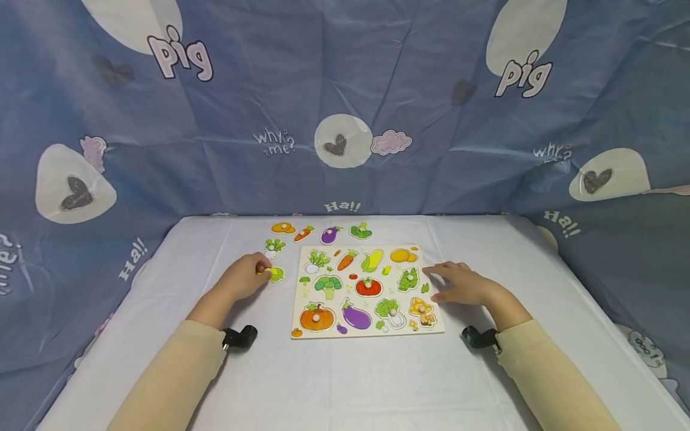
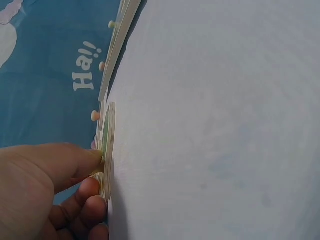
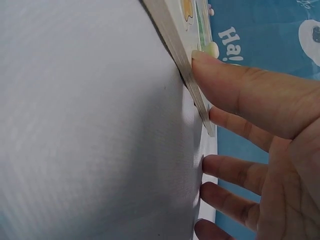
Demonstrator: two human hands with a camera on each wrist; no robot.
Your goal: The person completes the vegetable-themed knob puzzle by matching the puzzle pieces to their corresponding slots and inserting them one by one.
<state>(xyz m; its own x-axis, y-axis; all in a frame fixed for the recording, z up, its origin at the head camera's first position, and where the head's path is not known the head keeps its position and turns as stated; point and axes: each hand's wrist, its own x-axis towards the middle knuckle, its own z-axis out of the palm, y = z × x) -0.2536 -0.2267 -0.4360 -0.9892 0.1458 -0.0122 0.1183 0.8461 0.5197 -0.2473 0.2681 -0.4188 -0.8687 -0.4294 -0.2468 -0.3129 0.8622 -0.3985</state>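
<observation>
My left hand (image 1: 245,276) pinches a yellow-and-green corn puzzle piece (image 1: 277,275) left of the wooden puzzle board (image 1: 297,299). In the left wrist view, thumb and fingertips grip this corn piece (image 2: 108,145) at one end, close over the white cloth. My right hand (image 1: 458,284) rests at the board's right edge with spread fingers; in the right wrist view its thumb (image 3: 225,82) touches the edge of the board (image 3: 175,45). Knobbed pumpkin (image 1: 317,318), tomato (image 1: 369,288), cabbage (image 1: 389,311) and mushroom (image 1: 422,310) pieces sit in the board.
Loose radish (image 1: 275,246), potato (image 1: 283,228), carrot (image 1: 304,233), eggplant (image 1: 330,235) and broccoli (image 1: 361,231) pieces lie behind and left of the board. White cloth (image 1: 366,383) covers the table; a blue printed curtain (image 1: 259,179) hangs around it.
</observation>
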